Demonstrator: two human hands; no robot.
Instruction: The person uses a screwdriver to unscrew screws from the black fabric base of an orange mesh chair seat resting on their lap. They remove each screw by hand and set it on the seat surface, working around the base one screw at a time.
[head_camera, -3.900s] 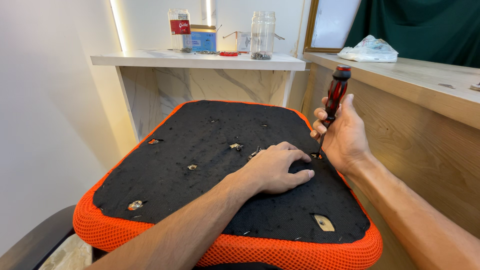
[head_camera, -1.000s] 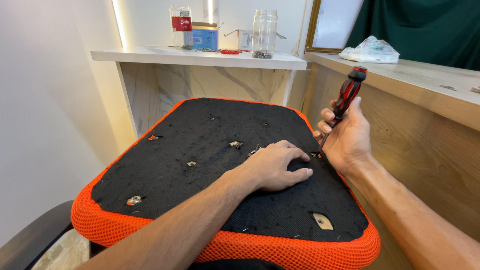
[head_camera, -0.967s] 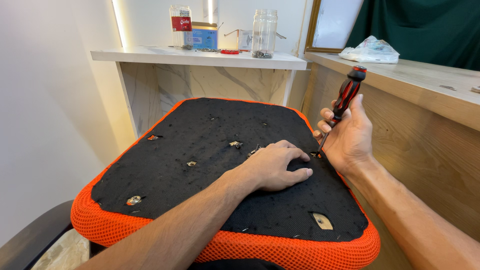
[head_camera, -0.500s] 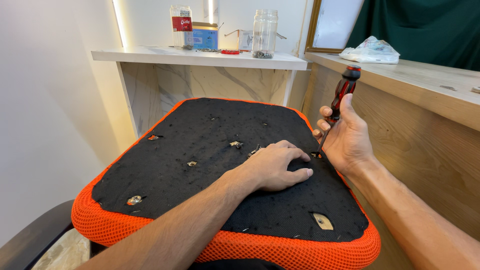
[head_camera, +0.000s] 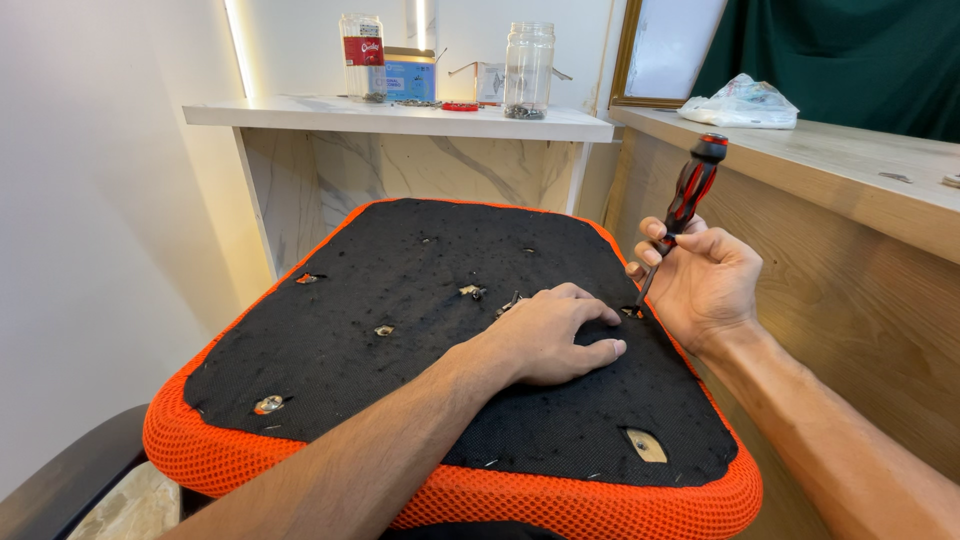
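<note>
1. Seat cushion: turned underside up, black fabric panel with an orange mesh border. It fills the middle of my view, in front of a white shelf.
2. Fixing points: several small metal inserts dot the black panel, one near the left front corner and one oval opening near the right front.
3. Left hand: I see it lying palm down on the panel, fingers spread flat and holding nothing, just beside the tool tip.
4. Screwdriver: red and black handle, tilted, its tip down at a hole near the right edge of the cushion.
5. Right hand: fingers curled snugly round the lower handle and shaft.
6. Risk, as I judge it: the tilted shaft could slip out of the screw head and jab the left fingertips lying close by, or tear the fabric.
7. Risk: pressure near the edge could tip or shift the cushion.
</note>
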